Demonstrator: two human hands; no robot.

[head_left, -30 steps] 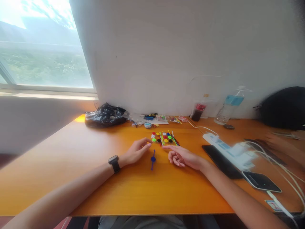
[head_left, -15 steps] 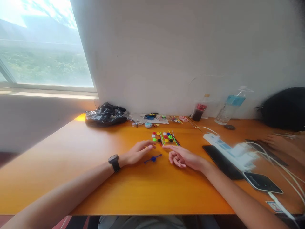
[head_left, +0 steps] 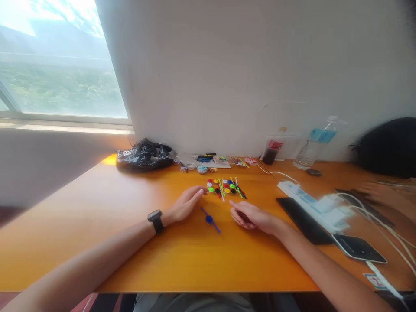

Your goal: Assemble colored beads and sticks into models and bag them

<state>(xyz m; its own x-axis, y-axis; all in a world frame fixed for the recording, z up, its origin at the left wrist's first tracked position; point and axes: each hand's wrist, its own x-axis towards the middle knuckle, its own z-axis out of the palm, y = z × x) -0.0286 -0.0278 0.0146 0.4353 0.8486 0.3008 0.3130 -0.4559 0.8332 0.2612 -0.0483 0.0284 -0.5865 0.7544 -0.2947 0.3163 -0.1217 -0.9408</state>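
A small blue spinner, a disc on a thin stick (head_left: 209,219), lies on the orange table (head_left: 97,225) between my two hands, touching neither. My left hand (head_left: 186,203), with a black watch on the wrist, rests flat with fingers stretched out just left of it. My right hand (head_left: 251,215) lies to its right, fingers loosely curled and holding nothing. Just beyond both hands sits a cluster of coloured round discs and thin coloured sticks (head_left: 224,188).
A black plastic bag (head_left: 144,156) and small craft bits lie by the wall. Two bottles (head_left: 313,143) stand at the back right. A white power strip with cables (head_left: 312,203) and two phones (head_left: 359,248) lie to the right. Another person's hand (head_left: 383,193) is at the far right.
The blue spinner has turned on the table, its stick now pointing diagonally. My right hand has drawn back from the discs and curled its fingers; my left hand shifted slightly.
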